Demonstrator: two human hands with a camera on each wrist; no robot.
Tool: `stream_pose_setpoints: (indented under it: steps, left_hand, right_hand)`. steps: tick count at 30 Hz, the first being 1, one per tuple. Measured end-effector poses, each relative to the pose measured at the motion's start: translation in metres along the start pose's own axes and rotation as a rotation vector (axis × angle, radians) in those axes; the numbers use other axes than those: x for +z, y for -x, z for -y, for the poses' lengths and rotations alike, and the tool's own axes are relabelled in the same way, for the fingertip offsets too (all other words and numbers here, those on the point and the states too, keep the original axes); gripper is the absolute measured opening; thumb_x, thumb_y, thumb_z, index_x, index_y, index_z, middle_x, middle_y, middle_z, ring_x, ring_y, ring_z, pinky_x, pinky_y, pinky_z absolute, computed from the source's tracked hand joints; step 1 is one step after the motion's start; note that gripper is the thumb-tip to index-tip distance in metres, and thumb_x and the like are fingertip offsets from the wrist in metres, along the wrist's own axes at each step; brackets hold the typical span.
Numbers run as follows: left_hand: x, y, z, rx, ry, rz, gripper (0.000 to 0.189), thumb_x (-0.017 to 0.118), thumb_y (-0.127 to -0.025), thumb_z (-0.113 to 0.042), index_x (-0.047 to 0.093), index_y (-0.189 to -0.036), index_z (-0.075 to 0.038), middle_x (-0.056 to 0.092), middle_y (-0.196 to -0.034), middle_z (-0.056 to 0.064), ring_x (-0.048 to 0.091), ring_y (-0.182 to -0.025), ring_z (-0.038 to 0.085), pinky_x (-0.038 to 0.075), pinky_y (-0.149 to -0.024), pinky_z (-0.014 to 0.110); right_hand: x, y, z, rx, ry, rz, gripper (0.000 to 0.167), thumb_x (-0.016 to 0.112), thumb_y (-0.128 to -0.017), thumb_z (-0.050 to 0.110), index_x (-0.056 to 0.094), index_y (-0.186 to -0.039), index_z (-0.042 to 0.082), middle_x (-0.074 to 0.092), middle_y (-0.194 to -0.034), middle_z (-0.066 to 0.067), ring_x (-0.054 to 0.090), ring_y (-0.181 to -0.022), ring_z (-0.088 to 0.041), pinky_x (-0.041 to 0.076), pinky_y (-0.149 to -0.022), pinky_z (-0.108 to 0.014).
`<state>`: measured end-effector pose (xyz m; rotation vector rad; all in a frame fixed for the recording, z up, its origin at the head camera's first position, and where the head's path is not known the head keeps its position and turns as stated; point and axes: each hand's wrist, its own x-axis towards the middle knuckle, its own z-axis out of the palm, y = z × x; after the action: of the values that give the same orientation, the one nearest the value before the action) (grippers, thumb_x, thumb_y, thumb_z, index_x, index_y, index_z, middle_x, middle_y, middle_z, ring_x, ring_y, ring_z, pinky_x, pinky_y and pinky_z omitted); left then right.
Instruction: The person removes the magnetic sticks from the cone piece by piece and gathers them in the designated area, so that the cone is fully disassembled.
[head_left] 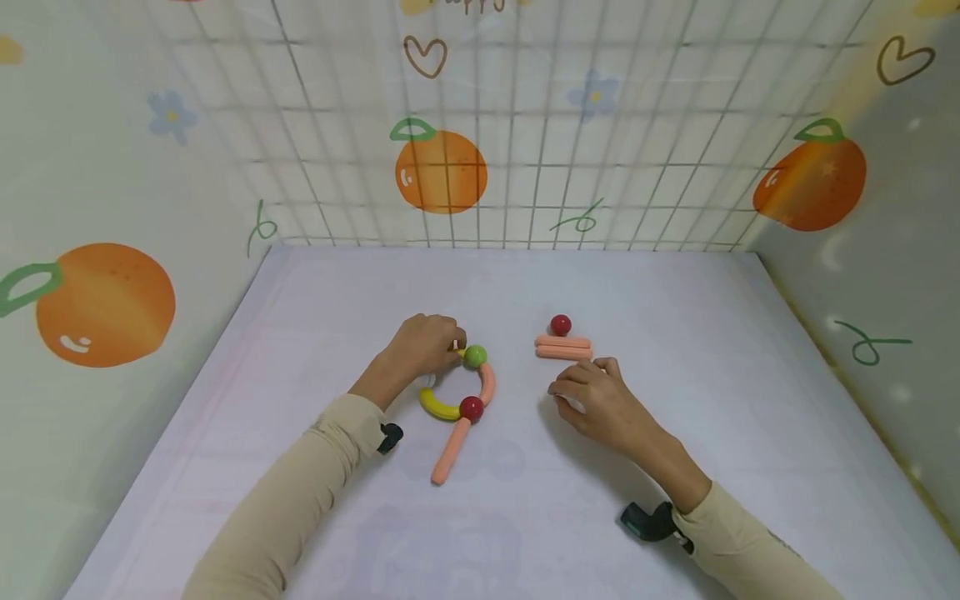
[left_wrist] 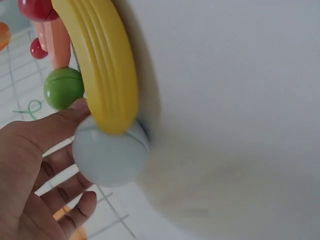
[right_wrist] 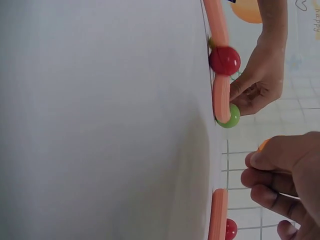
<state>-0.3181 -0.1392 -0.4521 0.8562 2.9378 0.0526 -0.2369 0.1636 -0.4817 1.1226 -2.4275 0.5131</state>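
Pale desk (head_left: pixel 675 325), head view: a ring (head_left: pixel 488 383) lies at the left hand (head_left: pixel 422 343), fingers pinching its yellow piece (head_left: pixel 461 353) beside a green ball (head_left: pixel 476 357); the right hand (head_left: pixel 600 406) curls loosely. Left wrist: ridged yellow stick (left_wrist: pixel 107 65) (banana-curved) meets smooth grey ball (left_wrist: pixel 107 160). Right wrist: glossy red ball (right_wrist: pixel 225 61) joins pink pieces (right_wrist: pixel 221 97).

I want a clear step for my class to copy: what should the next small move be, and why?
Perhaps bring the right hand, which appears to hold nothing, to steady the green ball. The left hand seems to pinch a yellow piece right beside that ball, so bracing might stop it rolling away.
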Motion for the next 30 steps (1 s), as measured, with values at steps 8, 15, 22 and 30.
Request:
stream_pose_setpoints:
  steps: [8,15,22,30]
  left_hand:
    - [0.004,0.012,0.004,-0.142,0.066,-0.038,0.018,0.076,-0.089,-0.026,0.075,-0.101,-0.013,0.067,-0.091,-0.002,0.060,-0.078,0.016,0.051,-0.071,0.037]
    - [0.005,0.031,0.000,-0.340,0.160,-0.056,0.017,0.075,-0.089,-0.027,0.075,-0.098,-0.012,0.070,-0.092,0.002,0.060,-0.075,0.019,0.050,-0.060,0.035]
    - [0.008,0.051,-0.008,-0.479,0.224,-0.135,0.020,0.076,-0.088,-0.027,0.075,-0.098,-0.009,0.071,-0.091,0.004,0.063,-0.074,0.022,0.051,-0.060,0.038]
    - [0.017,0.064,-0.012,-0.495,0.162,-0.250,0.016,0.074,-0.086,-0.022,0.072,-0.086,-0.006,0.068,-0.077,0.006,0.063,-0.068,0.026,0.050,-0.065,0.044]
  right_hand:
    - [-0.001,0.001,0.003,-0.008,-0.006,-0.011,0.018,0.083,-0.076,0.001,0.077,-0.091,0.010,0.067,-0.089,0.003,0.060,-0.089,-0.018,0.038,-0.079,-0.046]
    - [-0.001,0.002,0.006,-0.008,-0.010,-0.011,0.018,0.083,-0.076,0.003,0.077,-0.091,0.011,0.068,-0.089,0.003,0.060,-0.090,-0.018,0.038,-0.078,-0.045]
    - [0.001,0.001,0.008,-0.001,-0.011,-0.002,0.019,0.083,-0.076,0.002,0.077,-0.093,0.010,0.069,-0.090,0.002,0.061,-0.091,-0.019,0.038,-0.078,-0.045]
    - [0.004,-0.005,0.012,0.021,-0.010,-0.001,0.018,0.084,-0.077,0.005,0.077,-0.092,0.011,0.069,-0.091,0.002,0.062,-0.091,-0.019,0.037,-0.079,-0.045]
